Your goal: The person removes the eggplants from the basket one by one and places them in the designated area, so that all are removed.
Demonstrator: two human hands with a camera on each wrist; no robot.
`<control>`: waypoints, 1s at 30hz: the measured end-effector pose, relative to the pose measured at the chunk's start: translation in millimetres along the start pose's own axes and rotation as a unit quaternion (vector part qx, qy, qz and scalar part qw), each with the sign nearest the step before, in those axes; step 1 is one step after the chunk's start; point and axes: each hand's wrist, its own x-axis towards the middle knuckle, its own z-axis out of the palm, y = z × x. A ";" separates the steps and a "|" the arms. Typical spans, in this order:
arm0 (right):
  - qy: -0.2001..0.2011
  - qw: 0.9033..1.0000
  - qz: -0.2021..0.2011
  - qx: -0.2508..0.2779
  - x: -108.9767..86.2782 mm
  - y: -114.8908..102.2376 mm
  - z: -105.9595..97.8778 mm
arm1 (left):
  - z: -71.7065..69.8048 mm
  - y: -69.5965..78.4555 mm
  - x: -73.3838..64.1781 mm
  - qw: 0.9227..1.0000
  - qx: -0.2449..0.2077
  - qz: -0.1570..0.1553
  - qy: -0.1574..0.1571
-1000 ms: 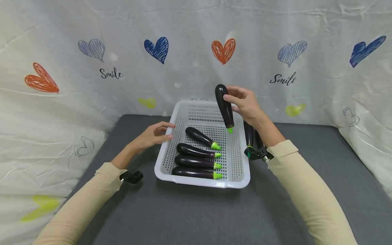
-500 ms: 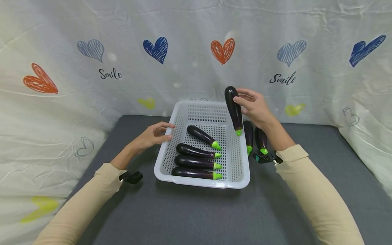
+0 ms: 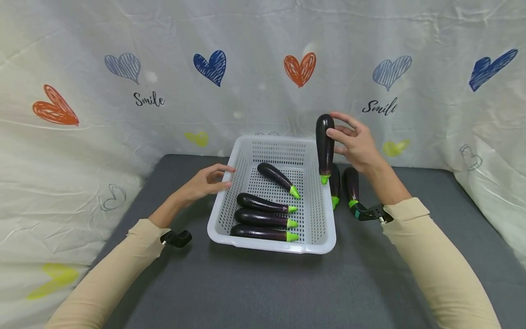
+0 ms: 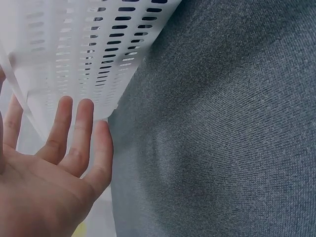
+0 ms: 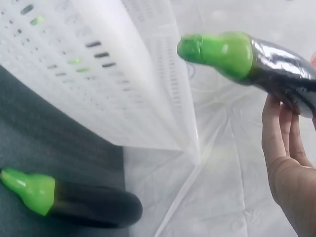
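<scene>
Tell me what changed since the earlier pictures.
The right hand has carried the held eggplant rightward, now more upright. Inside the basket, the farthest eggplant has shifted rightward and away. Nothing was grabbed or released. The basket, left hand and three nearer eggplants stayed put.

The head camera there looks forward and down from the near side of the table (image 3: 263, 292), far enough back to catch both sleeves (image 3: 107, 269) in the lower corners and the basket (image 3: 273, 246) mid-frame. The left-wrist view is close in, the basket's outer side at upper left; the right-wrist view, also near, looks past the basket towards the backdrop (image 5: 217, 197), sharing with the head view the raised eggplant (image 5: 276, 59) at its upper right.
</scene>
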 end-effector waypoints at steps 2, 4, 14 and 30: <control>0.001 1.000 -0.001 -0.009 -2.1 -0.9 -3.8 | 0.2 -0.5 0.0 1.000 0.001 0.000 -0.001; 0.002 1.000 -0.003 -0.014 -3.6 -1.6 -8.1 | 0.2 -1.1 0.0 1.000 0.002 0.000 -0.001; 0.007 1.000 -0.012 -0.024 -10.1 -6.3 -28.2 | 1.4 -1.8 -1.5 1.000 -0.001 -0.004 0.001; 0.005 0.999 -0.003 -0.032 -26.8 -10.9 -55.8 | 0.4 -0.4 1.0 1.000 0.009 -0.004 0.002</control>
